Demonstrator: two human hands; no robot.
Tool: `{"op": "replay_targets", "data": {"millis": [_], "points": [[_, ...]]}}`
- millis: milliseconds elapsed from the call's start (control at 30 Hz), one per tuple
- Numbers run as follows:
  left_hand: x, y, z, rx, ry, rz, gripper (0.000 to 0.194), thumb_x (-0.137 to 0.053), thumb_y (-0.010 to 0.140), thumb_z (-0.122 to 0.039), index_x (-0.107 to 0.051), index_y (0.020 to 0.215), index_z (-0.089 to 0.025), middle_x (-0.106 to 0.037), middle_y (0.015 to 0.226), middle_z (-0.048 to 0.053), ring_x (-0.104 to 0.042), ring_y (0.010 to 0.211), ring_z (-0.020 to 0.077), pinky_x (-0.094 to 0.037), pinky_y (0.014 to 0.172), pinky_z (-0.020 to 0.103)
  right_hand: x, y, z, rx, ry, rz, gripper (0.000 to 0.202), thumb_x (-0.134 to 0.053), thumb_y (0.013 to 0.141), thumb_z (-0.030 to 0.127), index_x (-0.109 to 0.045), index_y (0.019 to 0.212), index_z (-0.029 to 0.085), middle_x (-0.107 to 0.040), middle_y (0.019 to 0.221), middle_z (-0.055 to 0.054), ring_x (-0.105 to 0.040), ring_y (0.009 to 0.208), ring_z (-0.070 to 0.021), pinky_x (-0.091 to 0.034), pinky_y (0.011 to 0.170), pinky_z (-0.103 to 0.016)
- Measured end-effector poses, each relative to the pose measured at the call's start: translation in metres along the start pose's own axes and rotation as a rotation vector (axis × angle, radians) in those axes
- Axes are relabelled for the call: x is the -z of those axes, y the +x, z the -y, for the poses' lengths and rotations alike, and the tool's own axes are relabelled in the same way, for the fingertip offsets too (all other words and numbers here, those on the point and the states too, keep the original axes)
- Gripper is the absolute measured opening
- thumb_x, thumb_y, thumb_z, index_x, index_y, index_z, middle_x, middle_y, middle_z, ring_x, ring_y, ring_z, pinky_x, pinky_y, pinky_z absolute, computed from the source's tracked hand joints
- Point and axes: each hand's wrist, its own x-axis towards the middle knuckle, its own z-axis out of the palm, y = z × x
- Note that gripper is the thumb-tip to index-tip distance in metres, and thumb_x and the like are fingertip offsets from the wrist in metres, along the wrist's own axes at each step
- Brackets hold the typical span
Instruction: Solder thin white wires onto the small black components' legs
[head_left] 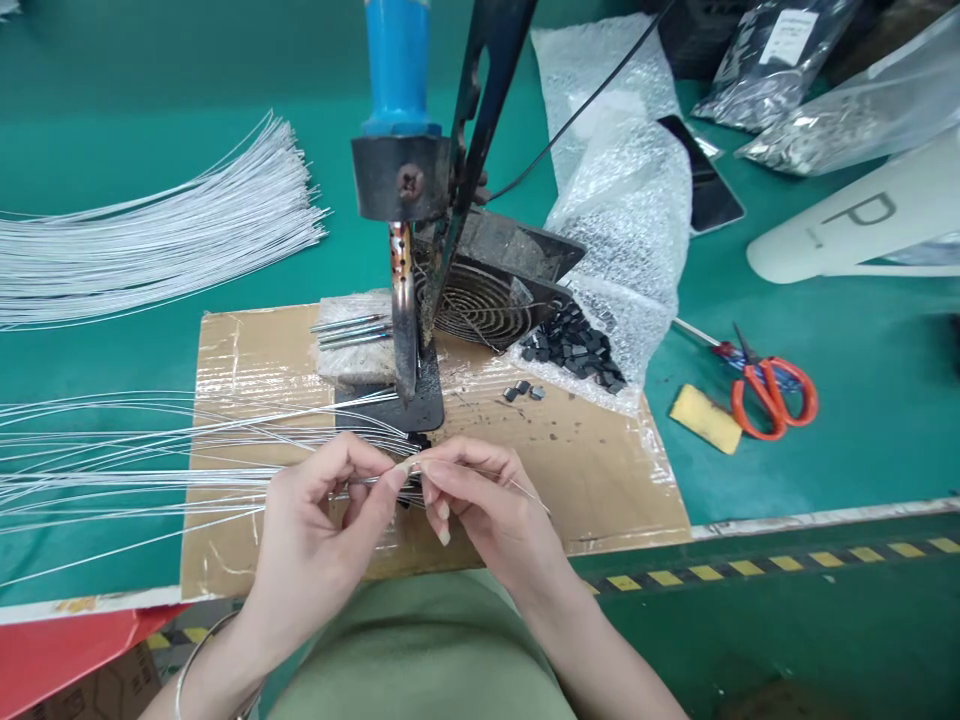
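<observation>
My left hand (pixel 322 525) and my right hand (pixel 499 510) meet at their fingertips over the cardboard, both pinched closed on a thin wire. A fine pale strand of it (pixel 531 492) comes out behind my right fingers; the part between the fingertips is mostly covered. Beneath and beside my left hand run several white wires (pixel 225 478), some ending in small black pieces (pixel 418 440). Just above my fingers, a blue-handled soldering iron (pixel 403 300) points straight down in a black bracket (pixel 480 110).
A cardboard sheet (pixel 600 490) covers the green table. Loose black pieces (pixel 574 345) spill from bubble wrap (pixel 622 200) beside a fan (pixel 487 300). Orange-handled scissors (pixel 772 395) and a yellow sponge (pixel 705 418) lie right. A wire bundle (pixel 165 245) lies left.
</observation>
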Motion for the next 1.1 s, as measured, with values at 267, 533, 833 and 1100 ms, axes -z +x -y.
{"op": "replay_targets", "data": {"millis": [267,533,833,1100], "points": [[-0.007,-0.001,0.006,-0.095,-0.008,-0.077,0.015,-0.069,0.097,-0.016,-0.07,0.083,-0.022,-0.068,0.071,-0.005,-0.057,0.064,0.0083,-0.045,0.06,0.018,-0.004,0.0,-0.007,0.039,0.096,-0.037,0.012,-0.087,0.078,0.03,-0.085,0.076,0.019,-0.067,0.061,0.002,-0.057,0.047,-0.0056,-0.049,0.045,-0.016],[-0.011,-0.001,0.007,-0.057,-0.066,-0.089,0.013,-0.069,0.097,-0.018,-0.07,0.085,-0.022,-0.072,0.073,-0.005,-0.061,0.065,0.008,-0.046,0.06,0.016,-0.006,-0.002,-0.009,0.1,0.082,-0.057,0.009,-0.087,0.079,0.03,-0.086,0.079,0.021,-0.069,0.062,0.002,-0.059,0.049,-0.0067,-0.052,0.047,-0.017],[-0.011,0.002,0.003,-0.013,-0.123,-0.093,0.012,-0.072,0.095,-0.02,-0.071,0.083,-0.021,-0.07,0.07,-0.005,-0.059,0.062,0.0067,-0.044,0.056,0.013,-0.003,-0.004,-0.008,0.194,-0.034,-0.008,0.014,-0.082,0.088,0.036,-0.089,0.091,0.025,-0.073,0.071,-0.001,-0.062,0.056,-0.0085,-0.056,0.053,-0.02],[-0.011,0.002,0.003,0.0,-0.141,-0.119,0.013,-0.074,0.094,-0.021,-0.072,0.082,-0.021,-0.065,0.066,-0.005,-0.054,0.058,0.0061,-0.04,0.052,0.013,0.002,-0.005,-0.009,0.281,-0.152,-0.038,0.015,-0.079,0.092,0.037,-0.088,0.097,0.026,-0.075,0.078,-0.002,-0.064,0.056,-0.0098,-0.059,0.056,-0.022]]}}
